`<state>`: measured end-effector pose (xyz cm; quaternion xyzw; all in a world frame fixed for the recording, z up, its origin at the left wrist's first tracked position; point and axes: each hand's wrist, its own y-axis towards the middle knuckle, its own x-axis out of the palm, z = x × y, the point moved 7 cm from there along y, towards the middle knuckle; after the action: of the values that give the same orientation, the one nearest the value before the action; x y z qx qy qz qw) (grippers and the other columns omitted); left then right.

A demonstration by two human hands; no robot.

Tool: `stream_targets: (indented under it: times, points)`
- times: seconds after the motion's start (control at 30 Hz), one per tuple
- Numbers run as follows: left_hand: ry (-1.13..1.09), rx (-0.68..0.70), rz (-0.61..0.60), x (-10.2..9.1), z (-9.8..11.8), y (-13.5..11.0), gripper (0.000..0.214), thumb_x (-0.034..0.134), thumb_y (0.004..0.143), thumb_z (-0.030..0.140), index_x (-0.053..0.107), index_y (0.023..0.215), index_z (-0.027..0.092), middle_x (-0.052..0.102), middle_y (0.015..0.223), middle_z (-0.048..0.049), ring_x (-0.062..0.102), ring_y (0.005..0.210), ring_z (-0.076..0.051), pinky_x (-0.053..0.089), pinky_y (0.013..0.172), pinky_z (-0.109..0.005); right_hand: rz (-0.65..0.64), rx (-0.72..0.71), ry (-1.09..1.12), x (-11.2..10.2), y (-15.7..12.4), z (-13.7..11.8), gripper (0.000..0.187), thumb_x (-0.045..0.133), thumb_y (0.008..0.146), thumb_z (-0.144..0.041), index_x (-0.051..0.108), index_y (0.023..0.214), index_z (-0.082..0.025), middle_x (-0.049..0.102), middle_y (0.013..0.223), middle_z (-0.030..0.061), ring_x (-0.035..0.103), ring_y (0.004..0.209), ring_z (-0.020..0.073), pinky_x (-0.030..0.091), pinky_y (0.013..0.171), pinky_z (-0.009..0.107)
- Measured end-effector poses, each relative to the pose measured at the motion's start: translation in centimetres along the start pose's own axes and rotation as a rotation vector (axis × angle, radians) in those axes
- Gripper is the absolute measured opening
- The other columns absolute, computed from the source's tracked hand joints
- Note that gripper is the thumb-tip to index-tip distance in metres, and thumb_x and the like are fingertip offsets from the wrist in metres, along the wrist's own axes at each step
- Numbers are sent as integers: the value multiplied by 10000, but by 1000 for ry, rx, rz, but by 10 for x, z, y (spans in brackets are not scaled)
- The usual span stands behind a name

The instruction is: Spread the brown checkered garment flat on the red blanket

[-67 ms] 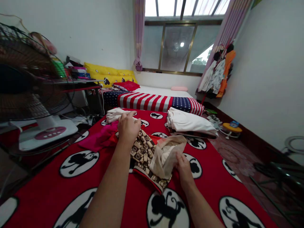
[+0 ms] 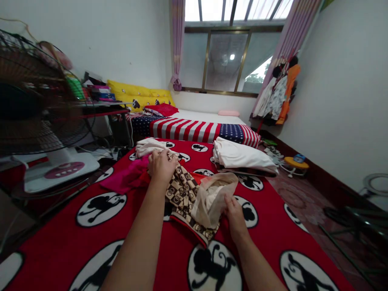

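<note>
A brown-and-cream patterned garment (image 2: 183, 190) with a dark, red-edged hem lies bunched in front of me, part of its pale beige inside (image 2: 209, 198) turned out. My right hand (image 2: 233, 211) pinches the edge of that pale lining at its right side. At the garment's upper left, my left hand (image 2: 162, 165) is curled over the cloth with its fingers bent down, gripping it. Magenta cloth (image 2: 129, 176) and a crumpled whitish cloth (image 2: 148, 146) lie just left of and beyond my left hand. Some orange-red cloth (image 2: 198, 176) shows behind the garment.
A red blanket (image 2: 145, 250) with monkey prints lies under everything. Folded white clothes (image 2: 239, 153) are stacked at the right. An electric fan (image 2: 57, 161) stands at the left, a striped bed (image 2: 188, 128) behind, and a small yellow stool (image 2: 296, 162) on the floor at right.
My left hand has moved slightly down and left onto the patterned cloth, its fingers curling in more. My right hand has stayed in place.
</note>
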<state>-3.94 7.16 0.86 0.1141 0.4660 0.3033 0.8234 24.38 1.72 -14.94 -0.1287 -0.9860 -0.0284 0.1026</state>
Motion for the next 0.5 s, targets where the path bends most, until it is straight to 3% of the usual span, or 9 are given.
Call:
stream_targets:
  times: [0.1,0.23,0.33,0.5]
  points:
    - [95,-102,-88,22,-23,-3,384,600,800,394,657,1151,249,513,1275,-158,430,1205,-393,442,920,-513,-9,-6,-4,0,0,0,478,679,713,-583,681,978,-186,725,923,46,655,887,228,516,748,307]
    - [138,-132,-145,29,-25,-8,446,597,789,286,616,1234,269,498,1300,-165,439,1201,-386,464,883,-481,-39,8,10,2,-1,3,475,661,728,-592,670,995,-199,727,922,40,663,847,219,519,731,311]
    - [140,-112,-194,35,-25,-8,476,563,786,195,600,1258,243,569,1227,-179,524,1128,-353,481,840,-421,-50,23,15,4,-2,3,477,643,745,-595,662,1014,-201,728,928,45,670,827,218,524,724,318]
    - [73,-58,-280,50,-22,-6,314,567,744,187,726,1013,221,699,1027,-137,624,981,-320,480,817,-385,-46,19,15,6,-4,0,475,634,755,-594,654,1002,-190,727,951,54,674,855,227,533,760,339]
